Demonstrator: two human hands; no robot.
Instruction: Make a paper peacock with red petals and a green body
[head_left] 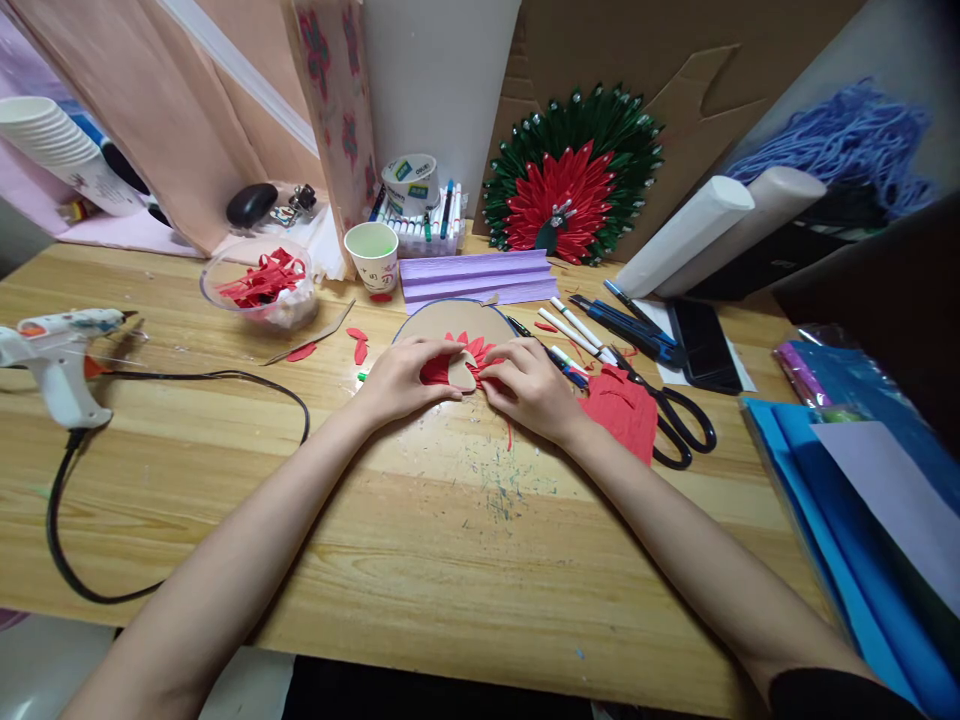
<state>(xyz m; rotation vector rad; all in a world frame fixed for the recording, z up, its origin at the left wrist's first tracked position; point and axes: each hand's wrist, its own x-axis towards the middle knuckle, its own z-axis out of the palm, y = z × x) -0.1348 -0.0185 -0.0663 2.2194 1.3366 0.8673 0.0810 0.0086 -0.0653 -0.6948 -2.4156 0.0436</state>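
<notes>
pinching at the centre: left hand [409, 382] has thumb and forefinger closed on the small cardboard piece [462, 373]. right hand [526, 388] has curled fingertips nipping the red paper petals [475, 350] at that piece's right edge. both things sit on the cardboard disc [450, 318], which lies flat on the wooden table [420, 560] toward its far middle. can't tell if the petals are stuck down yet.

my read on doing this well: left pins the small piece flat, right seats one petal at a time. tips fan outward, roots tuck under the piece, overlap stays even. press at the root, not the tip, so nothing creases.

outward: red paper sheet [626, 415] just beside the right wrist, scissors [679, 425] at its right edge, markers [574, 330] behind. loose petals [358, 345] lie left of the disc. hot glue gun [60, 350] is well apart at the left edge, its cord [225, 376] looping toward the left forearm; worth minding.
</notes>
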